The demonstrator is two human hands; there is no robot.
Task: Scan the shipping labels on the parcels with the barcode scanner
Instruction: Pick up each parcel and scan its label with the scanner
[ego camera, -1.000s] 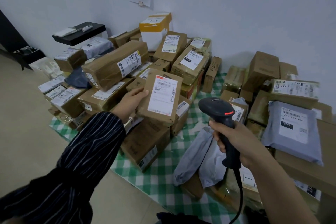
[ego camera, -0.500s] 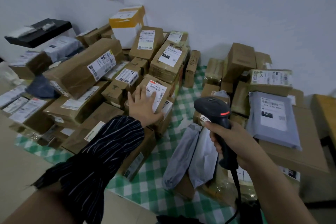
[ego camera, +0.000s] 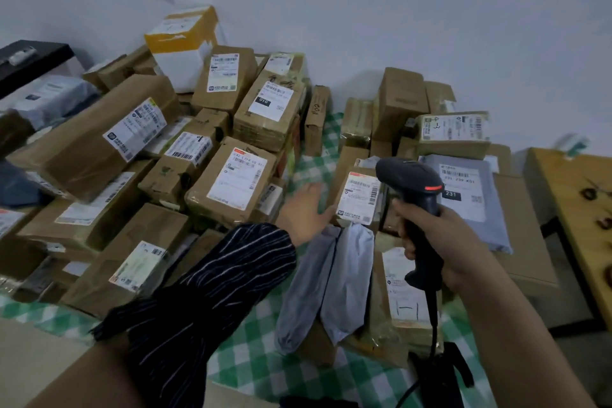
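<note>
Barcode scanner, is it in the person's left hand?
No, the right hand grips the barcode scanner by its handle, while the left hand holds nothing.

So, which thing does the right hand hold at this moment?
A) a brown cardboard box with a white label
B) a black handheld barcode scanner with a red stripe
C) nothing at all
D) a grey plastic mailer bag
B: the right hand grips the handle of the black handheld barcode scanner with a red stripe, while the left hand is open and grips nothing.
</note>
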